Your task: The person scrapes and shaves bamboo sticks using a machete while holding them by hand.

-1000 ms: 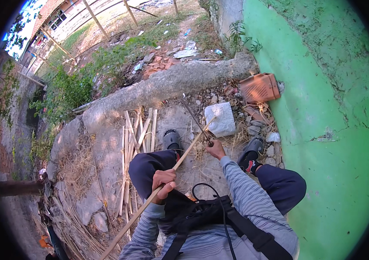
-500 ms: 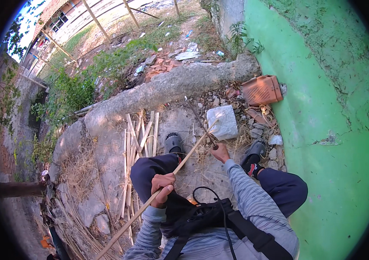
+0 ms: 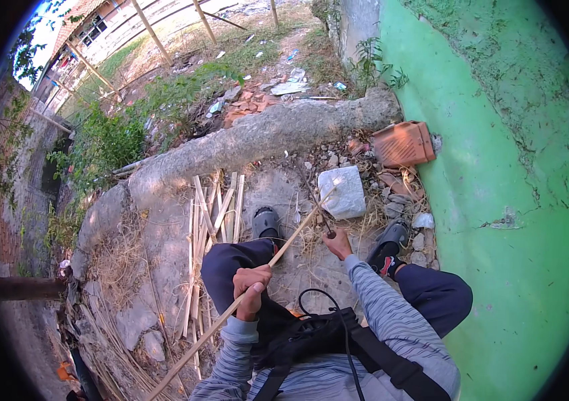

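Observation:
A long, pale bamboo strip [image 3: 296, 232] runs from the lower left up to the white stone block [image 3: 342, 192], its far tip overlapping the block in the view. My left hand [image 3: 252, 292] is closed around the strip above my bent left knee. My right hand [image 3: 338, 244] grips the dark handle of a long-bladed knife [image 3: 316, 198], whose narrow dark blade points up and left. The blade crosses or lies against the strip near its far end; I cannot tell whether it cuts in. Split bamboo strips [image 3: 222, 212] lie in a loose pile left of my left foot.
A low, rough concrete ridge [image 3: 244, 140] curves across the ground ahead. The green wall [image 3: 498, 267] rises close on my right, with an orange hollow brick [image 3: 403, 144] at its foot. Rubble [image 3: 398, 204] lies by my right shoe [image 3: 389, 245]. A dark horizontal post [image 3: 27, 288] juts in at left.
My right hand and the knife have shifted slightly toward me along the strip. My left hand keeps its hold in nearly the same place.

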The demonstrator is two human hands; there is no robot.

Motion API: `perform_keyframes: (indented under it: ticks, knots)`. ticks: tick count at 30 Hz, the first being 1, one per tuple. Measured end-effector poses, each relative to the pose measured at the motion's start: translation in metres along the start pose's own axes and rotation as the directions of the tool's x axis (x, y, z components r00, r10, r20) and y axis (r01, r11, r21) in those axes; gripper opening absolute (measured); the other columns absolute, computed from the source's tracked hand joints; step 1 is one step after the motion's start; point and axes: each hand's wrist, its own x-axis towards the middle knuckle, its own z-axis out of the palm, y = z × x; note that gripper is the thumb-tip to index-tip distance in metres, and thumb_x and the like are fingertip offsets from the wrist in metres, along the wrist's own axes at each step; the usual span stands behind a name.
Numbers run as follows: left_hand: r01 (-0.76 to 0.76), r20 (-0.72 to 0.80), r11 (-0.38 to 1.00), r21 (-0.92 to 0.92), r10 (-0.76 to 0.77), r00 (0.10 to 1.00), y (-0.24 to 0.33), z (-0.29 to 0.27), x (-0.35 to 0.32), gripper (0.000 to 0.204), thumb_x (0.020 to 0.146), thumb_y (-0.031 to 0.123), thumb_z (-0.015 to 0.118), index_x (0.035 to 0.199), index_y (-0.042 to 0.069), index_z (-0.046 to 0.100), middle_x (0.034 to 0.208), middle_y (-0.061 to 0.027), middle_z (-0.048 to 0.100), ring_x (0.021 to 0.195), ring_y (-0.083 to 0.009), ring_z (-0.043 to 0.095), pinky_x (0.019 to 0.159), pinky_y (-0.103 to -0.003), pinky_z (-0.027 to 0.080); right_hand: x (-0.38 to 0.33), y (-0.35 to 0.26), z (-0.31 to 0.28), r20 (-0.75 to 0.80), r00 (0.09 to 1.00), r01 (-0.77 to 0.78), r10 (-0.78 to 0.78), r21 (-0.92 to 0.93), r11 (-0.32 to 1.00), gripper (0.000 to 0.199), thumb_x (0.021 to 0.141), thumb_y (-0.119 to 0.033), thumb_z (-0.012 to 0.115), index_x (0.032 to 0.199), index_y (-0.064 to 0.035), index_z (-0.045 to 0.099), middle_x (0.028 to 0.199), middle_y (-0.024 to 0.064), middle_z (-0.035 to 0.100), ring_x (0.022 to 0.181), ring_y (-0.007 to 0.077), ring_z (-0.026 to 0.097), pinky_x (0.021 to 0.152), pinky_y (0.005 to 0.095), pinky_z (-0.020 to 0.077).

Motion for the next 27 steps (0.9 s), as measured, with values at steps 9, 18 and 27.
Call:
perform_keyframes:
  ticks: [9, 18, 27]
  knots:
    - [-0.27, -0.144, 0.946, -0.183, 0.246, 0.959, 0.091, 0.022, 0.04, 0.057, 0.104, 0.022, 0.043, 0.055, 0.016, 0.015, 0.045, 0.0031, 0.016, 0.04, -0.0103, 0.012, 0.044, -0.032, 0.015, -0.002, -0.045, -0.011, 0.133, 0.987, -0.091, 0.085, 0.034, 0.995, 0.032, 0.079, -0.029, 0.073, 0.079, 0.0031, 0.071, 0.075, 0.0189, 0.073, 0.07, 0.0295, 0.072, 0.069, 0.0421, 0.0539]
    - [-0.277, -0.224, 0.943, -0.184, 0.234, 0.946, 0.151, 0.013, 0.045, 0.055, 0.108, 0.026, 0.039, 0.059, 0.019, 0.016, 0.05, 0.0038, 0.01, 0.045, -0.0112, 0.006, 0.048, -0.034, 0.013, -0.022, -0.121, -0.001, 0.047, 0.987, 0.152, -0.152, -0.007, 0.988, 0.035, 0.075, -0.031, 0.077, 0.07, 0.0004, 0.065, 0.066, 0.0207, 0.065, 0.063, 0.0369, 0.066, 0.064, 0.0482, 0.0485]
    - [-0.291, -0.445, 0.928, -0.233, 0.165, 0.88, 0.198, 0.021, 0.018, 0.048, 0.106, 0.021, 0.048, 0.066, 0.018, 0.023, 0.059, 0.0053, 0.01, 0.049, -0.0096, 0.009, 0.05, -0.033, 0.017, -0.063, -0.206, -0.02, 0.175, 0.965, 0.213, -0.193, -0.102, 0.972, 0.036, 0.077, -0.037, 0.073, 0.081, -0.0012, 0.073, 0.081, 0.023, 0.071, 0.08, 0.0416, 0.07, 0.071, 0.0479, 0.0541]
